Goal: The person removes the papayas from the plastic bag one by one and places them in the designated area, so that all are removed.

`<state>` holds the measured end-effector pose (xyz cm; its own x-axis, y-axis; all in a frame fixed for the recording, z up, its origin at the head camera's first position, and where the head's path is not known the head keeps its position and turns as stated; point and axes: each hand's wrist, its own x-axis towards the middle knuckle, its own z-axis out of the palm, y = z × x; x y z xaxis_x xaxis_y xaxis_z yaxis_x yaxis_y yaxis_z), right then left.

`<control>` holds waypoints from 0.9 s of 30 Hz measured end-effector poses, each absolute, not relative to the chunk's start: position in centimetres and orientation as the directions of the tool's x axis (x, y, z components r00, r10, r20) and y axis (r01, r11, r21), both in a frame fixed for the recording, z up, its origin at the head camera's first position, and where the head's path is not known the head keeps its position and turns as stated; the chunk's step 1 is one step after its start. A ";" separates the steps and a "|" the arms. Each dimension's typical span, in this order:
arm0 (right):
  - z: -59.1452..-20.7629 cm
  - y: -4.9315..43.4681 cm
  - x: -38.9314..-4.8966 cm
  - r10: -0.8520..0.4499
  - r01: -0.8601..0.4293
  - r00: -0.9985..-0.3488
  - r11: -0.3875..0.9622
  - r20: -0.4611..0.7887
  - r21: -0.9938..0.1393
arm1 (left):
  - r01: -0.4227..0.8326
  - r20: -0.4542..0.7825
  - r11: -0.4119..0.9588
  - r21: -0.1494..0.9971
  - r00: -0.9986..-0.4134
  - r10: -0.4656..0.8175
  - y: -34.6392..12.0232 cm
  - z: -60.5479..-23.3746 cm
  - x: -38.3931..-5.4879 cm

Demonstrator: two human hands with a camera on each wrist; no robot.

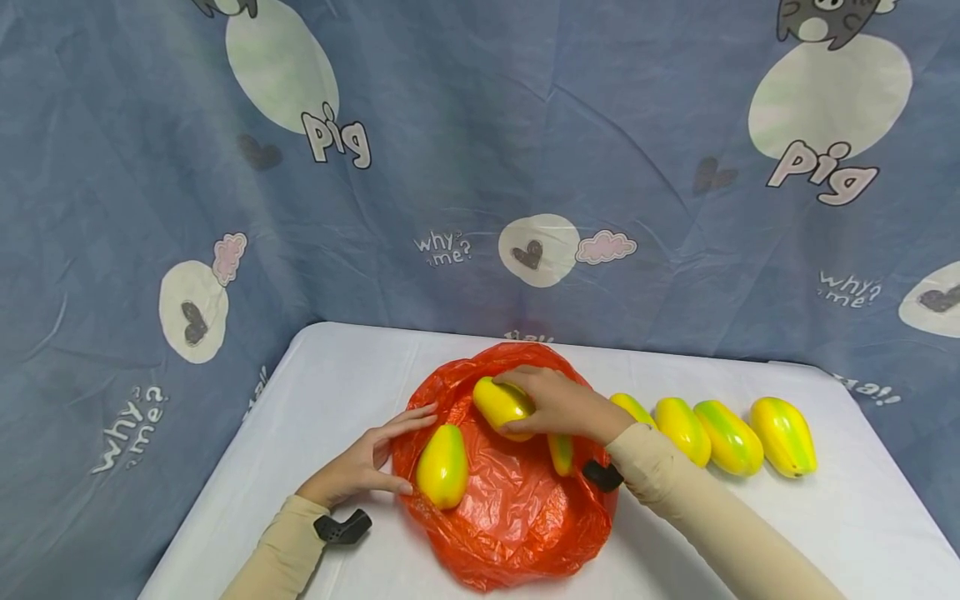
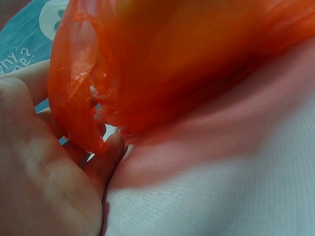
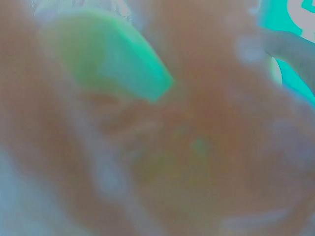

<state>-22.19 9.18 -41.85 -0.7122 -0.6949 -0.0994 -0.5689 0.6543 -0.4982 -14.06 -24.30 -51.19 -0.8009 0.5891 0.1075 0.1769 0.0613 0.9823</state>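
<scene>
A red plastic bag (image 1: 510, 517) lies spread with its mouth up on the white table. My right hand (image 1: 558, 400) grips a yellow-green papaya (image 1: 501, 408) over the far part of the bag's mouth. Below that hand, another papaya (image 1: 560, 454) shows in part inside the bag. One more papaya (image 1: 443, 467) lies at the bag's left inner side. With its fingers spread, my left hand (image 1: 367, 457) touches the bag's left rim; the left wrist view shows the red film (image 2: 74, 98) against its fingers. The right wrist view is blurred, with a greenish papaya surface (image 3: 108, 54).
To the right of the bag several papayas (image 1: 729, 437) lie in a row on the white table (image 1: 840, 517); the nearest is partly behind my right forearm. A blue printed cloth (image 1: 450, 167) hangs behind the table and along its left side.
</scene>
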 end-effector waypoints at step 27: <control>-41.3 15.1 -16.8 -0.399 -0.434 -0.882 0.481 0.250 -0.762 | 0.187 0.111 0.071 0.980 -0.805 0.583 -24.3 -50.9 -14.0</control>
<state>-16.77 15.14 -41.29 -0.8822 -0.3988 0.2504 -0.4337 0.4813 -0.7617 -14.00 -24.26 -50.87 -0.8052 0.5826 0.1111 0.1867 0.0712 0.9798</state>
